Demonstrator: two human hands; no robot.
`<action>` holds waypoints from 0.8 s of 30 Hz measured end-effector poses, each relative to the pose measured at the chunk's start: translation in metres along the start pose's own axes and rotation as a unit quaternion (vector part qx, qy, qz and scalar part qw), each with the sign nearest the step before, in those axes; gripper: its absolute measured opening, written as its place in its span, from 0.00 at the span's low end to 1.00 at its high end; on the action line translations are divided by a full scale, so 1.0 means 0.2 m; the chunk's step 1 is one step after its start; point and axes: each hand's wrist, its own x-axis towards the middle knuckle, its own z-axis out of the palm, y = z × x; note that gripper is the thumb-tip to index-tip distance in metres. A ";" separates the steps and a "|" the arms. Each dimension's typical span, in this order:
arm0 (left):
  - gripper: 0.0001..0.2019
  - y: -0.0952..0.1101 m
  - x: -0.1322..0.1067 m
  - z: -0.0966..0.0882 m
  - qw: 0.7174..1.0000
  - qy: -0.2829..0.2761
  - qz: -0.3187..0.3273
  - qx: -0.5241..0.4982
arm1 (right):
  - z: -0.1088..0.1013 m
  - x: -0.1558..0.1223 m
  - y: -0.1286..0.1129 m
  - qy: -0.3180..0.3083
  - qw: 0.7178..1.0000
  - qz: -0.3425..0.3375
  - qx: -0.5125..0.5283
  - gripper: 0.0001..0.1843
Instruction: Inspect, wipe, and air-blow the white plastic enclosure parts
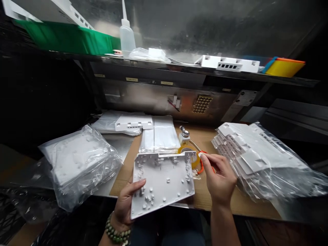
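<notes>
My left hand (128, 194) grips the left edge of a white plastic housing panel (164, 186), thumb on its inner face. Small posts and clips stand up from that face, and the panel is tilted towards me. By its upper right corner, my right hand (220, 174) is closed in a pinch on a small white piece (200, 155), too small to name. Behind the panel are a roll of yellow tape (188, 149), an orange-handled tool (202, 164) partly hidden by my fingers, and a small bottle with a metal top (184, 136).
Bagged white panels (79, 157) lie at left, and more white housings (246, 147) in clear plastic at right. Flat plastic bags (161, 133) and one white housing (133, 123) lie behind. Overhead, a shelf (179, 66) holds a green bin (69, 39) and a nozzle bottle (127, 37).
</notes>
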 end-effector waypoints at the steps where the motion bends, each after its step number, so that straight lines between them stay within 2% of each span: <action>1: 0.39 -0.02 0.00 0.05 1.000 0.007 0.020 0.019 | 0.02 0.00 -0.06 -0.003 1.000 -0.009 0.021 0.03; 4: 0.44 -0.07 -0.01 0.21 0.998 0.006 0.035 0.057 | 0.09 0.00 -0.27 -0.026 0.996 -0.039 0.082 0.08; 6: 0.43 -0.10 -0.01 0.28 0.997 0.009 0.039 0.066 | 0.14 -0.01 -0.39 -0.043 0.990 -0.059 0.118 0.13; 9: 0.39 -0.14 -0.01 0.34 0.997 0.000 0.045 0.056 | 0.20 -0.01 -0.47 -0.064 0.983 -0.092 0.144 0.17; 12: 0.38 -0.15 0.00 0.37 0.998 -0.006 0.042 0.042 | 0.22 -0.01 -0.46 -0.057 0.984 -0.107 0.129 0.16; 18: 0.44 -0.17 0.01 0.40 0.998 -0.011 0.048 0.043 | 0.21 0.00 -0.43 -0.048 0.986 -0.122 0.102 0.16; 21: 0.48 -0.15 0.02 0.36 0.998 -0.006 0.042 0.046 | 0.20 0.03 -0.40 -0.045 0.987 -0.129 0.082 0.12; 24: 0.52 -0.08 0.04 0.28 0.998 0.013 0.041 0.036 | 0.15 0.08 -0.25 -0.005 0.993 -0.098 0.059 0.08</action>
